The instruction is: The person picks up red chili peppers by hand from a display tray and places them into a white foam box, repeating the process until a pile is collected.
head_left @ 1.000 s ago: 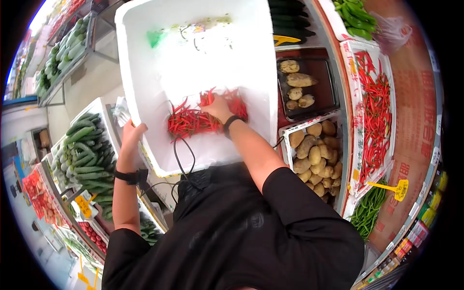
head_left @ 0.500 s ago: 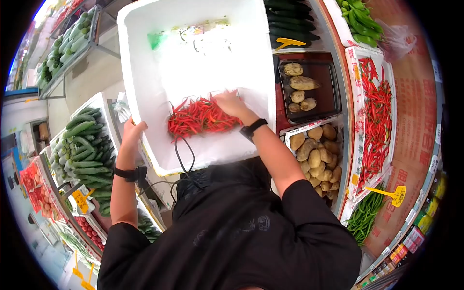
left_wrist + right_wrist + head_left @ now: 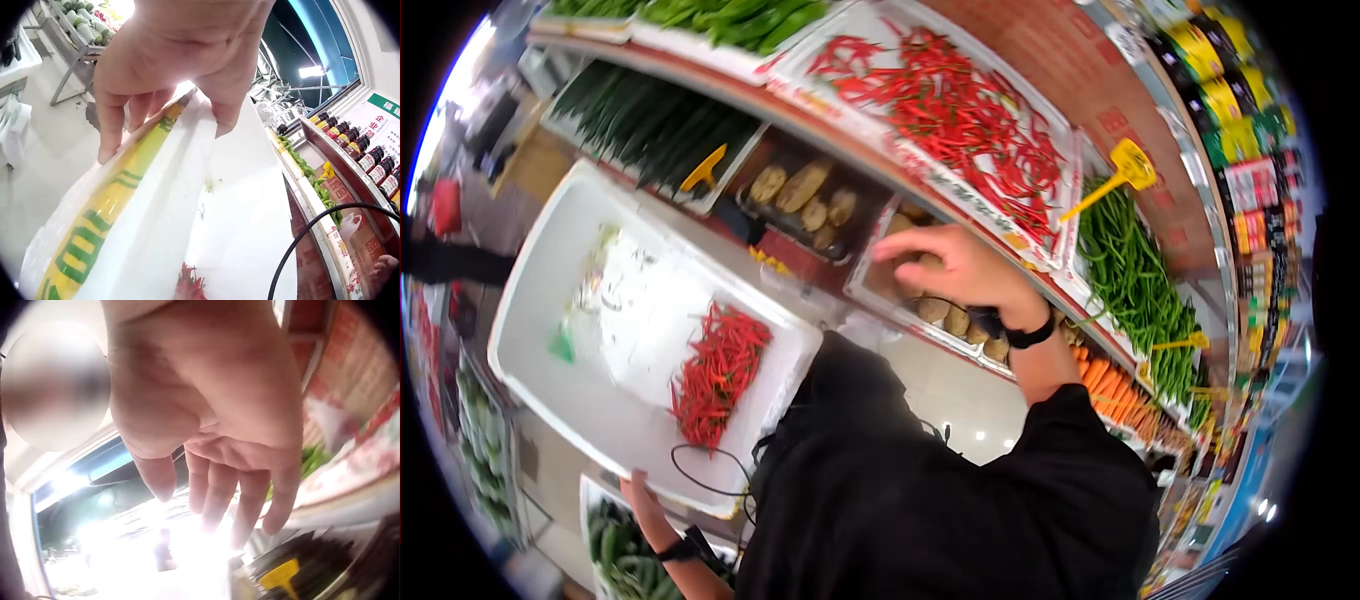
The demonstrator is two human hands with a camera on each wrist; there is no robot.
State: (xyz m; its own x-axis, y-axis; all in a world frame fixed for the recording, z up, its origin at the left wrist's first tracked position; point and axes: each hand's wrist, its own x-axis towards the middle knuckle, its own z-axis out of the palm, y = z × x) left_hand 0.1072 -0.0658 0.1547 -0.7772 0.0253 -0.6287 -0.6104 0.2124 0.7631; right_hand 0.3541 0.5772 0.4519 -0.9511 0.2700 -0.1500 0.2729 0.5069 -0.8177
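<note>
My left hand (image 3: 643,508) grips the rim of a white foam box (image 3: 550,260), fingers outside and thumb inside in the left wrist view. Yellow tape with green print (image 3: 94,231) runs along that side of the box. Inside it lies a heap of red chilies (image 3: 720,372), near the end closest to my body. Away from the box, my right hand (image 3: 965,268) is raised over a crate of potatoes (image 3: 945,315), its palm bare and its fingers loosely extended in the right wrist view (image 3: 212,425). Nothing is in that hand.
On the shelf at the right stand a tray of red chilies (image 3: 960,105), green beans (image 3: 1125,300) and carrots (image 3: 1110,388). Brown tubers (image 3: 800,190) lie in a dark tray beside dark green cucumbers (image 3: 650,120). A black cable (image 3: 690,478) hangs over the box edge.
The right hand has left the chilies in the box and moved out to the right, empty. My body and view have turned towards the shelf; the left hand keeps its grip on the rim.
</note>
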